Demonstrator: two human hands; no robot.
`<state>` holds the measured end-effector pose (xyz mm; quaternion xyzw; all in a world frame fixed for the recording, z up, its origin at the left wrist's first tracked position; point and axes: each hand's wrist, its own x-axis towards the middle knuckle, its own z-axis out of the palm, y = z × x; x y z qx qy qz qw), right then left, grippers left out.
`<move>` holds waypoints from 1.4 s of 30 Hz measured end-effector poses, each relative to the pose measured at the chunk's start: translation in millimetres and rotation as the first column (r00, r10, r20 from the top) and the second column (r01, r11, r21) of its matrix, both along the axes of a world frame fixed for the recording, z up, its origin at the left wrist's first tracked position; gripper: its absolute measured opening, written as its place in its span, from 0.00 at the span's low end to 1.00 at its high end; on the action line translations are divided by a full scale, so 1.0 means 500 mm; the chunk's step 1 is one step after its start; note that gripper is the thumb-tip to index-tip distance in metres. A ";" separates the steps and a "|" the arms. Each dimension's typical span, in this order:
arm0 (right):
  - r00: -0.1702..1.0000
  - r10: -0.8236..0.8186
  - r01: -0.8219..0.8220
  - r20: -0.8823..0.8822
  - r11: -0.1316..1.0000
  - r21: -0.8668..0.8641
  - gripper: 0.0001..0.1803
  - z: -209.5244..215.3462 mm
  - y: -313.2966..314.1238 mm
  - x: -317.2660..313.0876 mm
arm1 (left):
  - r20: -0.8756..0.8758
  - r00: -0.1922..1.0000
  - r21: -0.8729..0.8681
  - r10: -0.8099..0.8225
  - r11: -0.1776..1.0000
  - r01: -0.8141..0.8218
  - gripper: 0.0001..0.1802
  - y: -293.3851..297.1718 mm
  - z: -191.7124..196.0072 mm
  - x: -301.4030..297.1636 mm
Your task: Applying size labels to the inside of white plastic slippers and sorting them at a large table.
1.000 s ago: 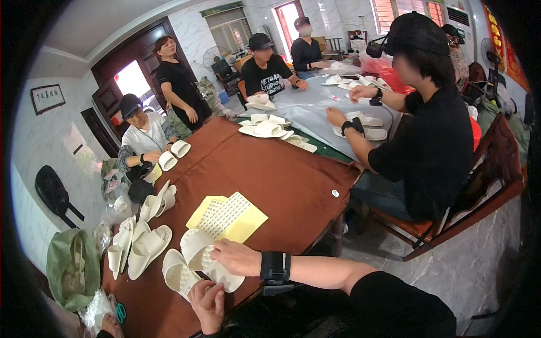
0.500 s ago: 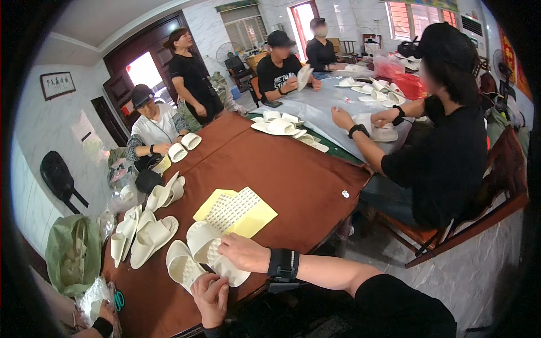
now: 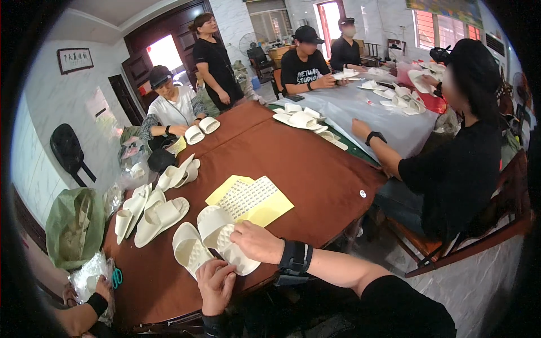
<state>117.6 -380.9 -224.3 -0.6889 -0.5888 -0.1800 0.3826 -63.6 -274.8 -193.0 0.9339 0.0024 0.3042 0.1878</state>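
Note:
A pair of cream slide slippers lies side by side in front of me, toes pointing away. Over the footbed of the right slipper (image 3: 213,221), my right hand (image 3: 255,240) is closed, fingertips pressed together low at the insole. Whatever they may pinch is hidden. My left hand (image 3: 216,284) is by the heels of both slippers, its fingers curled in toward the thumb; anything between them is too small to make out. The left slipper (image 3: 186,245) lies flat, its heel partly behind my left hand. Just beyond the toes is a sheet of small stickers (image 3: 248,198) on yellow backing.
More cream slippers (image 3: 160,219) lie to the left on the brown-covered table (image 3: 293,183). Green scissors (image 3: 117,278) lie at the left edge, near another person's hand (image 3: 102,288). Several co-workers sit around; slippers (image 3: 301,119) are piled at the far side. A chair (image 3: 479,236) stands right.
The view has shifted, so the scene sits further right and higher on the left side. The co-worker on the right has reached toward the far slippers. My hands keep nearly the same pose.

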 end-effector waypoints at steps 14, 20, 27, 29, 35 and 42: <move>0.999 0.019 -0.018 -0.032 1.000 0.017 0.04 -0.004 0.000 0.001 | 0.006 1.000 -0.007 0.015 1.000 -0.015 0.08 0.000 -0.003 0.000; 1.000 0.006 -0.006 -0.022 1.000 0.021 0.03 -0.008 0.002 0.001 | 0.005 1.000 -0.002 0.014 1.000 -0.014 0.07 0.006 -0.010 -0.001; 1.000 0.008 -0.008 -0.021 1.000 0.018 0.03 -0.004 -0.001 -0.001 | -0.002 1.000 -0.021 0.020 1.000 -0.020 0.07 0.006 -0.010 -0.001; 1.000 0.003 -0.003 -0.017 1.000 0.014 0.03 0.000 -0.002 -0.003 | 0.008 1.000 -0.017 0.022 1.000 -0.022 0.07 0.006 -0.012 -0.002; 1.000 0.004 -0.004 -0.013 1.000 0.011 0.04 -0.004 -0.001 -0.001 | 0.011 1.000 -0.013 0.016 1.000 -0.016 0.06 0.002 -0.005 0.000; 1.000 0.006 -0.006 -0.023 1.000 0.009 0.05 0.002 -0.003 -0.002 | 0.017 1.000 -0.028 0.020 0.999 -0.019 0.07 0.003 -0.005 0.000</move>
